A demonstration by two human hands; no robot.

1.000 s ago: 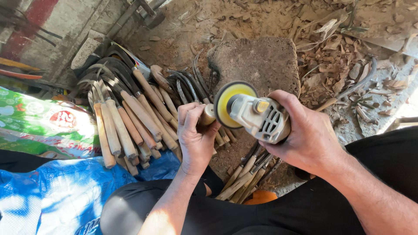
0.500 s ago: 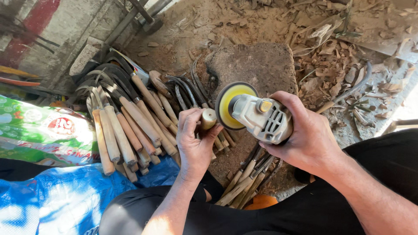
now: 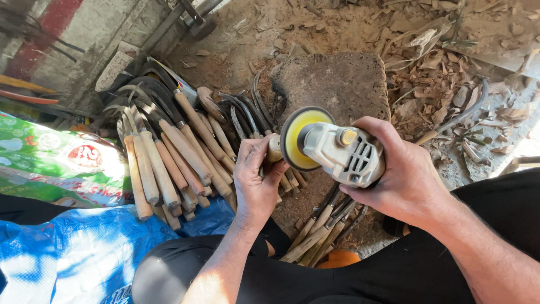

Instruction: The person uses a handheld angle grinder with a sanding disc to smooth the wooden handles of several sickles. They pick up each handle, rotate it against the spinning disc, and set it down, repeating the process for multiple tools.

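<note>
Left hand [image 3: 256,183] clamps a wooden handle [image 3: 274,151] against the grinder [image 3: 337,153] the right hand [image 3: 402,174] grips; fingers risk the disc [image 3: 297,135]

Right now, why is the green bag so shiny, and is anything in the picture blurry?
In the head view, hard sunlight makes a white glare patch on the green bag and brightens the wooden handles; the lower right corner lies in shadow. The right hand, the grinder and the left hand look sharp; the picture's edges bend slightly.
</note>
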